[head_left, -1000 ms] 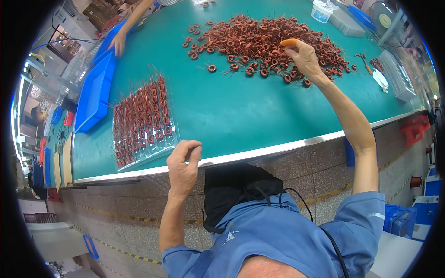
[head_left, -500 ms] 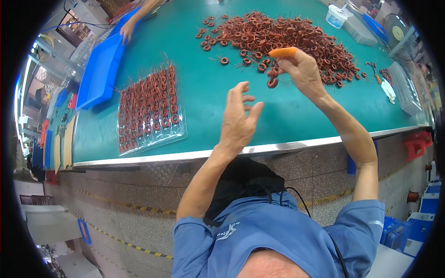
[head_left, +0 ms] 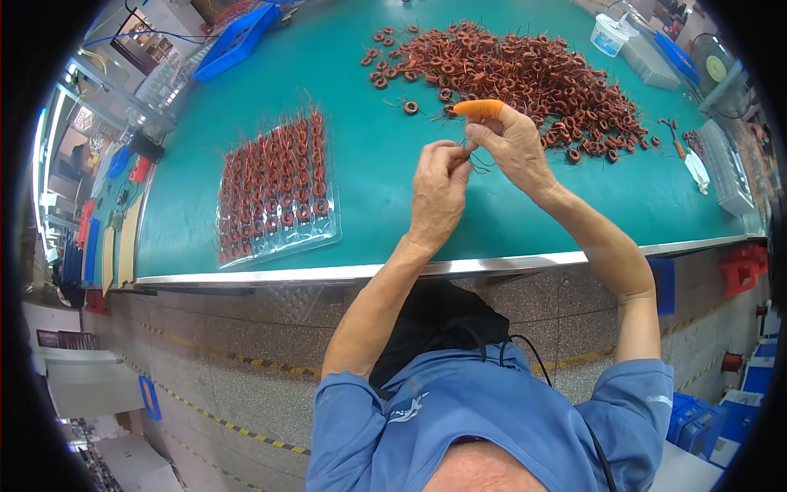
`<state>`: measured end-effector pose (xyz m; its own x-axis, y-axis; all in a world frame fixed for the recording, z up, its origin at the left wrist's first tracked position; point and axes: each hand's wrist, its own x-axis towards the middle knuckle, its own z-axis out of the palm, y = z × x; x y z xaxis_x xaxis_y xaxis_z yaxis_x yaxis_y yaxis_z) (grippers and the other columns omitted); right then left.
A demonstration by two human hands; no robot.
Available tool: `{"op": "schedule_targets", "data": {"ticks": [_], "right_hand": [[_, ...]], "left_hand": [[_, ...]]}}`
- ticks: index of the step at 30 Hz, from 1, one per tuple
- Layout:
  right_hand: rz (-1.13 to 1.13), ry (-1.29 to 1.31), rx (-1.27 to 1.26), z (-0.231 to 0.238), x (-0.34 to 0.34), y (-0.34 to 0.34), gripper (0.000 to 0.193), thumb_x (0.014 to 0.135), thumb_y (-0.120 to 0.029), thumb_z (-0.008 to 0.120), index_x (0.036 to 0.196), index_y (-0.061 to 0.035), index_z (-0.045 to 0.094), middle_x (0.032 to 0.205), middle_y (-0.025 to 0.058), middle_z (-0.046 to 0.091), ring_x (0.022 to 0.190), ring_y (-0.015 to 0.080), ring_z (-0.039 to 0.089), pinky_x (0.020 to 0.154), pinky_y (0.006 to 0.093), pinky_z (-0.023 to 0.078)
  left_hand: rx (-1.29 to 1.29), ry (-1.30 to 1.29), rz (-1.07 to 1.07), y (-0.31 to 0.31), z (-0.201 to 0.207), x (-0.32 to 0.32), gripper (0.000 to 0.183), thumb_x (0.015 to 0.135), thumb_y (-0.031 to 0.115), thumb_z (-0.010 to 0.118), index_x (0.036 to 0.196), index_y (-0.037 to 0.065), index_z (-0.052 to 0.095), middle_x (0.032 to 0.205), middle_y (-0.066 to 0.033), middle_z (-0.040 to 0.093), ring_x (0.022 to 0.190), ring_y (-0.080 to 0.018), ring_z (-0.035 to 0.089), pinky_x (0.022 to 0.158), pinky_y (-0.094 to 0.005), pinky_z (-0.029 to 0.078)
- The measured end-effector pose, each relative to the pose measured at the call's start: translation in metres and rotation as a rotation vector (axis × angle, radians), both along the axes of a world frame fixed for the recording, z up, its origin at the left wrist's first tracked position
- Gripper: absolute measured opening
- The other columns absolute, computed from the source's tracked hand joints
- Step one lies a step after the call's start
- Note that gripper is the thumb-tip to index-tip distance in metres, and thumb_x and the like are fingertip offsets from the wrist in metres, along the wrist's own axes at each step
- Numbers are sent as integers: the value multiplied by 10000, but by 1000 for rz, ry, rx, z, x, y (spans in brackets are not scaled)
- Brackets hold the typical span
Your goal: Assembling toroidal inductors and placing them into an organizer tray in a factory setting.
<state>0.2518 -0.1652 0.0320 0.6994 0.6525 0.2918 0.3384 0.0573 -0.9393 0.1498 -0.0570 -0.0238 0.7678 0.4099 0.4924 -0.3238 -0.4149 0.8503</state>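
My two hands meet above the table, just in front of a heap of copper-wound ring coils [head_left: 533, 74]. My left hand [head_left: 440, 184] is closed, its fingertips pinched together. My right hand [head_left: 512, 152] wears an orange finger cot [head_left: 478, 108] on its index finger and pinches with the thumb close to the left fingertips. Thin wire leads [head_left: 482, 162] stick out between the hands; the coil body they belong to is hidden by the fingers. To the left lies a clear plastic tray [head_left: 328, 234] filled with rows of similar coils, their leads pointing up.
A blue bin [head_left: 238, 41] stands at the far left of the green table [head_left: 385, 230]. At the right are a white tub [head_left: 611, 37], stacked clear trays [head_left: 725, 168] and an orange-handled tool [head_left: 679, 148]. A metal edge [head_left: 492, 264] runs along the table's front.
My left hand has come up to the right hand and closed at the coil. The blue bin has moved away to the far left, and another person's hand beside it has left the view.
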Motion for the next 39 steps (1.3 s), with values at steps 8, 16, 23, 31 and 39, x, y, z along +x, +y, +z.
{"op": "schedule_targets", "data": {"ticks": [8, 16, 23, 31, 39], "right_hand": [[32, -191, -122, -31, 9, -16, 624, 844, -287, 730, 1340, -10, 471, 1121, 146, 620, 1078, 221, 595, 873, 324, 517], [111, -92, -289, -47, 2, -7, 338, 876, -250, 675, 1080, 18, 645, 957, 101, 677, 860, 157, 660, 766, 291, 531], [-89, -528, -284, -35, 13, -23, 239, 828, -105, 712, 1034, -4, 646, 938, 139, 660, 815, 212, 654, 739, 310, 533], [-12, -136, -50, -7, 0, -34, 465, 902, -275, 681, 1276, -26, 560, 1008, 74, 651, 921, 140, 612, 795, 275, 503], [71, -38, -122, 20, -38, -27, 233, 932, -164, 625, 1087, 0, 680, 872, 55, 673, 783, 92, 605, 726, 236, 497]], "left_hand": [[-477, 108, -79, 28, 4, 1, 173, 957, 109, 565, 1016, -46, 615, 917, -104, 652, 747, -144, 651, 675, -252, 538], [-359, 167, -90, 33, -12, -4, 169, 837, 63, 674, 982, -22, 663, 819, -20, 635, 757, -82, 575, 700, -220, 490], [-456, 195, -231, 44, 10, -21, 195, 913, 78, 614, 1057, -52, 601, 919, -93, 656, 801, -155, 661, 714, -253, 555], [-447, 237, -433, 42, 32, -40, 149, 953, 91, 551, 1073, 2, 554, 791, -32, 577, 662, -107, 596, 565, -241, 499], [-476, 254, -608, 29, 44, -53, 269, 998, 167, 493, 1155, -34, 577, 847, -33, 573, 706, -100, 576, 622, -252, 488]]}}
